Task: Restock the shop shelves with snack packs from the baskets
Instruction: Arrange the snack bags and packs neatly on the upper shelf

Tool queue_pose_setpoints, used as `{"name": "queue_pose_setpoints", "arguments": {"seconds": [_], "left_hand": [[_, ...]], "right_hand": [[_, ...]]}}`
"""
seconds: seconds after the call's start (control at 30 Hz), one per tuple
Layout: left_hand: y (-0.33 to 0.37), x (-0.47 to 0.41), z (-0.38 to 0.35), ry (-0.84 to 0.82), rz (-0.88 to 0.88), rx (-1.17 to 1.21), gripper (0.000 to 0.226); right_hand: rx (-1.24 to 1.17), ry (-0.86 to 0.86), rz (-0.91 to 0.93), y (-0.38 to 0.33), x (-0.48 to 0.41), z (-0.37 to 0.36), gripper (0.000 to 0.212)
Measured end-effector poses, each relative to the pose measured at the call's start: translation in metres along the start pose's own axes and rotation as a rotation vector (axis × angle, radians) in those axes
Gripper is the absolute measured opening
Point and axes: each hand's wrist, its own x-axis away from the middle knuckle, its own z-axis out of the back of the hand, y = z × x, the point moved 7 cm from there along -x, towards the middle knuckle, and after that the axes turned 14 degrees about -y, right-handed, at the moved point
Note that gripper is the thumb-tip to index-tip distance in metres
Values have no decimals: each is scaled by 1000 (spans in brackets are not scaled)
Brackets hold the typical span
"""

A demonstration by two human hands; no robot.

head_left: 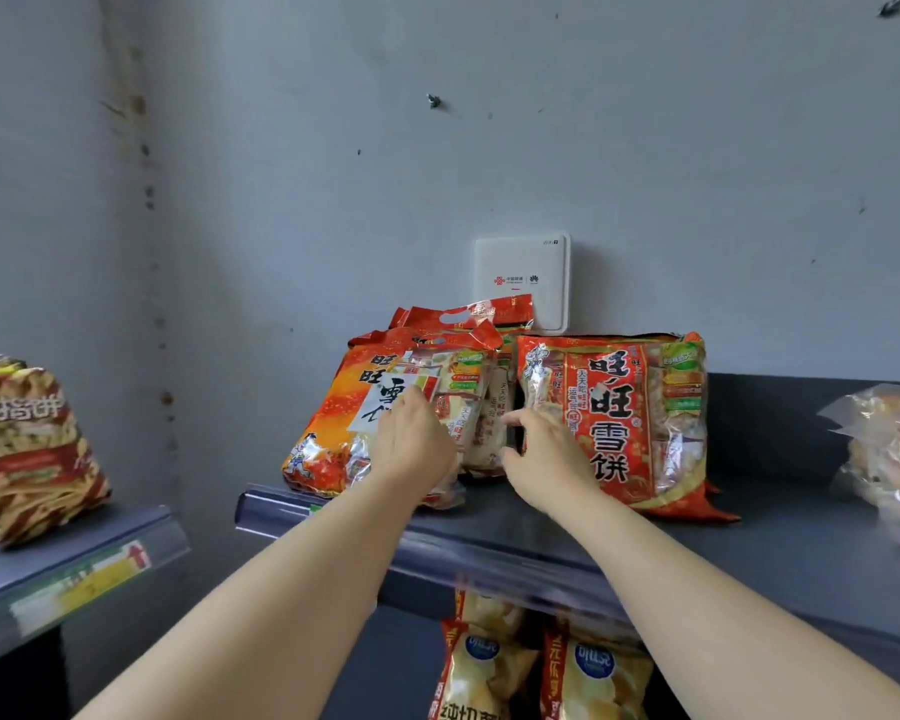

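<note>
Three red-and-orange rice cracker packs stand on the dark upper shelf (780,558) against the wall. My left hand (411,449) presses against the front of the left pack (328,433), which leans to the left. A narrower middle pack (484,428) stands between my hands. My right hand (546,459) holds the left edge of the upright right pack (640,413), with the thumb by the dark gap beside it. More red packs (468,314) stand behind these. No basket is in view.
A white router box (523,278) leans on the wall behind the packs. A clear bag of snacks (889,459) lies at the shelf's right end. Yellow chip bags (494,667) stand on the shelf below. A separate shelf (48,563) to the left holds a striped snack bag (27,449).
</note>
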Motion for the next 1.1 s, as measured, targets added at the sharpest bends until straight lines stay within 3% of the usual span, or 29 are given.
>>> {"name": "queue_pose_setpoints", "arguments": {"seconds": [0.17, 0.43, 0.7, 0.87, 1.0, 1.1], "left_hand": [[-84, -35, 36, 12, 142, 3, 48], [-160, -93, 41, -55, 261, 57, 65], [-149, -112, 25, -202, 173, 263, 72], [-161, -116, 19, -221, 171, 314, 69], [-153, -119, 17, -212, 50, 428, 84], [-132, -121, 9, -253, -72, 548, 77]], "right_hand": [[-42, -60, -17, -26, -24, -37, 35], [29, 1, -148, -47, -62, -69, 64], [-71, 35, -332, -41, -66, -85, 101], [-226, 30, -367, -39, -62, -88, 100], [-196, 212, -301, -41, -51, -69, 96], [-176, 312, -246, -32, -48, -49, 95]]}}
